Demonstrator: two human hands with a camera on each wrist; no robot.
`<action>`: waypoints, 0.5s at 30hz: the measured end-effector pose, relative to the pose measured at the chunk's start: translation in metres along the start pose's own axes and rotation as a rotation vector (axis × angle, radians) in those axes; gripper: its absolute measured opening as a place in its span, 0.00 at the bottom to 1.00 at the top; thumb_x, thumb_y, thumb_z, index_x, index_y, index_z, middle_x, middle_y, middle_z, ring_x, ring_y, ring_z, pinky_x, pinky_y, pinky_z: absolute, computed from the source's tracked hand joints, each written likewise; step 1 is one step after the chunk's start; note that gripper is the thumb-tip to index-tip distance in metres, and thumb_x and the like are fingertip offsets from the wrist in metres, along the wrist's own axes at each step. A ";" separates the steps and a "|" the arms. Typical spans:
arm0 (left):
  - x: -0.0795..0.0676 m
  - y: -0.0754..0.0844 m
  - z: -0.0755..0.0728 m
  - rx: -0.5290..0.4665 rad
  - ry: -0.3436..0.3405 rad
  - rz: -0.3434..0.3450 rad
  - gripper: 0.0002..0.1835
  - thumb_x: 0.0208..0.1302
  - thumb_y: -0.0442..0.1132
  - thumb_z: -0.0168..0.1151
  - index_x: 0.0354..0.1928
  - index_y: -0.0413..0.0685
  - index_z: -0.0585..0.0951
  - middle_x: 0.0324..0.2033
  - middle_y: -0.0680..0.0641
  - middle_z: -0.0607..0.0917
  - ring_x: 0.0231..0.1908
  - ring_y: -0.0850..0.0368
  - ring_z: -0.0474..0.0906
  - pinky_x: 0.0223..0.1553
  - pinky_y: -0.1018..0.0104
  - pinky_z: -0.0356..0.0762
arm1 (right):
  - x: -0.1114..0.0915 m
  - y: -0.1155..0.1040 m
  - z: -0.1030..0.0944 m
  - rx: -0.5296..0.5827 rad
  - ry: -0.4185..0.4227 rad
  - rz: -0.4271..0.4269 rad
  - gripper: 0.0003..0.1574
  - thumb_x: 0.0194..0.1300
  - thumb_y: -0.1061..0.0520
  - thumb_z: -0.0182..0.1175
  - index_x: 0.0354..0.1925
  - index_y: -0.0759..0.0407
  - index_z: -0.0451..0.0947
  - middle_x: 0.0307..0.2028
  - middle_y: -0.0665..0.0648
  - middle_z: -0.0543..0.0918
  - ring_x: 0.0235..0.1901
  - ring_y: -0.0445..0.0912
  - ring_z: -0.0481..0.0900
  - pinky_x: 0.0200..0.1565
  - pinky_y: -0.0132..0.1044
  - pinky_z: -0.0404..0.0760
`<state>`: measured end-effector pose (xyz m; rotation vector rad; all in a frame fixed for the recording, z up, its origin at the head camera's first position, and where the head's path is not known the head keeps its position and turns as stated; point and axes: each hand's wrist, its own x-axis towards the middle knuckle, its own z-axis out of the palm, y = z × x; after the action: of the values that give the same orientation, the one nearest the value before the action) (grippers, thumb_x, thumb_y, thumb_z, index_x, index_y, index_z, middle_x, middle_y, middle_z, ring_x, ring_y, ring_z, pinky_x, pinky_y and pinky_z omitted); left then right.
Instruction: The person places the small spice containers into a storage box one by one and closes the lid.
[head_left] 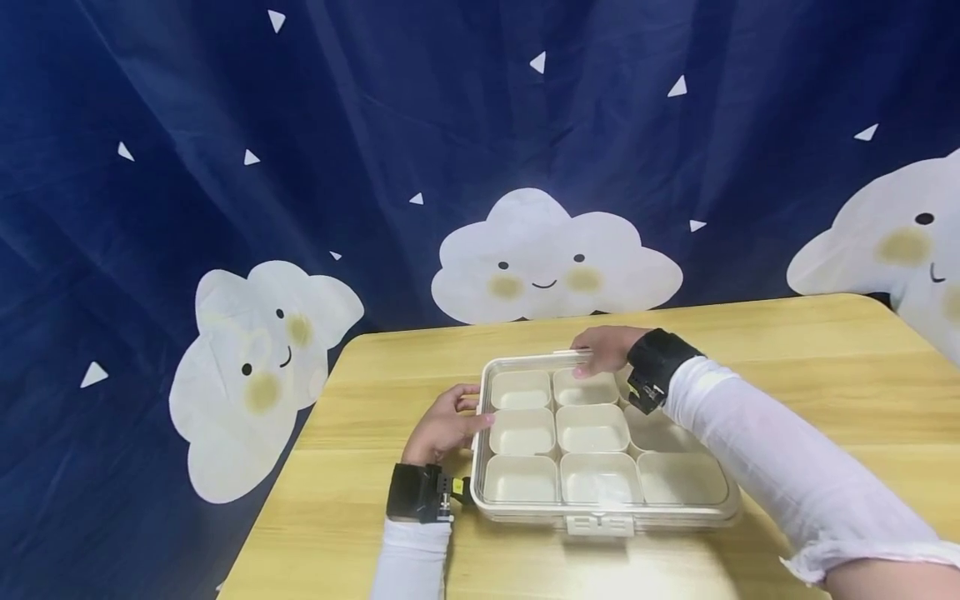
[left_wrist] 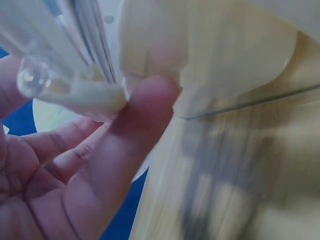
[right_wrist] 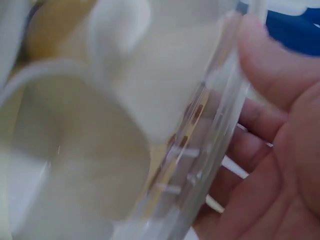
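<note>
A clear, cream-rimmed storage box [head_left: 607, 510] with several cream cups [head_left: 594, 429] inside appears in the head view. My left hand [head_left: 444, 423] grips its left side, thumb over the rim and fingers along the outer wall. At the far edge, my right hand [head_left: 606, 348] holds the rim, its thumb on top. The right wrist view has the right hand [right_wrist: 280, 145] around the clear wall [right_wrist: 200, 150], with fingers on the outside. Close up in the left wrist view, the left thumb [left_wrist: 145, 120] lies at the box's edge.
Under the box is a light wood-grain table [head_left: 360, 400]. Behind its far edge hangs a dark blue curtain [head_left: 465, 108] with white clouds and triangles. A white latch [head_left: 600, 525] sits on the box's near side. My right sleeve [head_left: 780, 458] covers part of its right side.
</note>
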<state>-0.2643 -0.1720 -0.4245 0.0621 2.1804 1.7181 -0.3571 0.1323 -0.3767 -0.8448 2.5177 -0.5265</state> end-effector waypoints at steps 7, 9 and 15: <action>0.002 0.004 -0.001 0.125 0.094 0.055 0.31 0.60 0.37 0.68 0.64 0.38 0.70 0.56 0.36 0.75 0.46 0.44 0.80 0.42 0.55 0.82 | -0.014 0.003 -0.001 0.001 0.174 0.001 0.29 0.70 0.53 0.56 0.59 0.74 0.70 0.55 0.71 0.75 0.57 0.65 0.72 0.59 0.55 0.69; 0.004 0.007 -0.001 0.188 0.212 0.113 0.25 0.61 0.38 0.67 0.59 0.40 0.75 0.53 0.39 0.79 0.47 0.46 0.79 0.43 0.56 0.81 | -0.018 0.004 -0.002 0.036 0.266 -0.007 0.26 0.69 0.56 0.57 0.57 0.74 0.71 0.52 0.71 0.78 0.53 0.64 0.75 0.56 0.54 0.72; -0.003 0.022 -0.009 0.349 0.704 0.433 0.07 0.63 0.38 0.65 0.34 0.39 0.84 0.27 0.45 0.84 0.29 0.52 0.79 0.34 0.60 0.77 | -0.040 -0.004 -0.009 0.122 0.568 0.023 0.09 0.69 0.58 0.56 0.37 0.65 0.76 0.26 0.55 0.78 0.28 0.50 0.75 0.37 0.44 0.73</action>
<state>-0.2687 -0.1752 -0.4009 0.0186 3.1712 1.7169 -0.3312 0.1563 -0.3562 -0.6896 2.9497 -1.0214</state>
